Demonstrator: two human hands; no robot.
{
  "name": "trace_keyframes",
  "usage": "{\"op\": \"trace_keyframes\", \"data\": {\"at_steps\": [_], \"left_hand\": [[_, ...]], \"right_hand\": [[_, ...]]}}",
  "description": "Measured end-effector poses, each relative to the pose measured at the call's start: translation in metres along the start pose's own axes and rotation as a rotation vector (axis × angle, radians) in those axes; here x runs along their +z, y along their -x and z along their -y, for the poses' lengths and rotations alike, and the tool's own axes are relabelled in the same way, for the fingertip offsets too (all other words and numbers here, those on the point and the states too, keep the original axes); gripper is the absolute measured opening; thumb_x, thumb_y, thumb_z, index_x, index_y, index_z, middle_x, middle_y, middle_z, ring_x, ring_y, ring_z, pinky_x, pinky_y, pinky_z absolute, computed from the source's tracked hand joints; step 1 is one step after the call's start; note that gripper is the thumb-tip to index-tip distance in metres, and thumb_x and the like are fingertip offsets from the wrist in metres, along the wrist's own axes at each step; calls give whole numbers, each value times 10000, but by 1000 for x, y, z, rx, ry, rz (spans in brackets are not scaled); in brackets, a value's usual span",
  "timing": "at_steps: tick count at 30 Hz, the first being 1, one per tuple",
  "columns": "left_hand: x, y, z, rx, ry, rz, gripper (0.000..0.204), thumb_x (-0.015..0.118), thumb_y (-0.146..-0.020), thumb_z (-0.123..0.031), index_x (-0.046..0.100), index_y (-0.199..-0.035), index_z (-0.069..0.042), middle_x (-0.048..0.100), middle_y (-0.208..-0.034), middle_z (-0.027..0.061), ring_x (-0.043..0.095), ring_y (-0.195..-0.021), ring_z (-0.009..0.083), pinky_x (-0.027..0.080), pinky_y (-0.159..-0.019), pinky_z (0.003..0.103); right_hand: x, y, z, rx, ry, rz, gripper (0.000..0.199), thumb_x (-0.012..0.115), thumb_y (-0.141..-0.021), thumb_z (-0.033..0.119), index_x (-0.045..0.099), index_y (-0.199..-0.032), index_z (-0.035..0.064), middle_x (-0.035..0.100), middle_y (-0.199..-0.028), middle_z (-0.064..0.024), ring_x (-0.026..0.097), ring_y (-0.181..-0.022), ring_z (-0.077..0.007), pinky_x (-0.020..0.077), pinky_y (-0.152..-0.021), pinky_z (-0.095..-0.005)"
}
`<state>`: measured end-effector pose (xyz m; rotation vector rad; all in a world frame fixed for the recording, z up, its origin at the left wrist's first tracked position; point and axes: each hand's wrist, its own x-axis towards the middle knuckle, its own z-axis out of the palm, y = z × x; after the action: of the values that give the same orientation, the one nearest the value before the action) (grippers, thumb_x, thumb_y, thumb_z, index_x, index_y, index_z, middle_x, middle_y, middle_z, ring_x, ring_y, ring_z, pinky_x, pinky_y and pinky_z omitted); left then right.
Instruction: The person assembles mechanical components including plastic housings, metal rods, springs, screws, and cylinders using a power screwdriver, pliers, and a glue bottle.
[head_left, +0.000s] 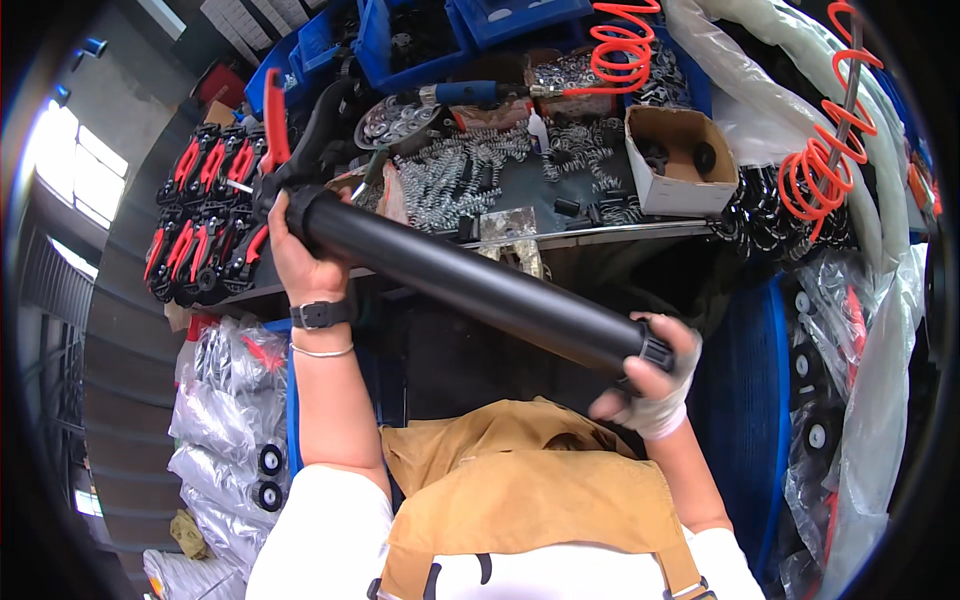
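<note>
Left hand (300, 262): bare, fingers curled tight around the upper end of one long black tube (470, 285), just below the black lever head (310, 140) fitted there. A black watch (322, 314) and a thin bracelet sat on that wrist.

Right hand (650, 385): in a pale glove, fingers clenched over the lower end of the tube, covering the ribbed black cap (655, 353). Thumb lay on the near side, fingertips wrapped from above.

The tube ran diagonally between the two hands, high at the person's left and low at the right, held clear of the workbench (600, 232) and above a tan apron (520, 470). One tube only; both hands on it, one at each end, bare middle stretch between them.

Outward, on the bench: a heap of small metal springs (450, 175), too many to count. One open cardboard box (675, 160) with black round parts inside. One blue-handled air tool (470, 93) lying beyond the springs. Two orange coiled hoses (625, 50), one above the bench, the other at the right by white plastic sheeting. Several blue bins (400, 40) at the back, at least three. To the left, a row of red-and-black lever heads (200, 210), about eight visible, exact count unclear.
</note>
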<state>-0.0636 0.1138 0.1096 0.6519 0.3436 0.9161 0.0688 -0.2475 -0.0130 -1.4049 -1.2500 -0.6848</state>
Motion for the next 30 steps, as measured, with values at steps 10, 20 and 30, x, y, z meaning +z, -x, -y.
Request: {"op": "trace_keyframes", "data": {"at_steps": [10,20,30], "left_hand": [[89,41,-27,8,-203,655,542,524,-905,-373,497,-1166,101,632,-1031,244,653,-906,334,553,-789,428],[123,106,12,66,-1872,1313,657,692,-718,-290,427,-1264,-40,636,-907,215,635,-837,393,520,-729,446],[94,97,16,213,-1633,1236,679,677,-722,-268,392,-1294,-42,620,-892,227,629,-799,407,515,-714,459]], "right_hand": [[68,56,22,1701,-1029,301,382,473,-963,448,563,-1050,87,580,-815,-60,560,-637,-164,462,-559,-282],[46,-67,-12,653,-1390,1065,679,803,-754,245,494,-1320,35,572,-1230,-117,524,-1131,-226,409,-983,-359],[28,-86,-7,1011,-1210,1087,467,761,-790,204,565,-1184,47,595,-850,-20,571,-707,-93,489,-620,-258]]}}
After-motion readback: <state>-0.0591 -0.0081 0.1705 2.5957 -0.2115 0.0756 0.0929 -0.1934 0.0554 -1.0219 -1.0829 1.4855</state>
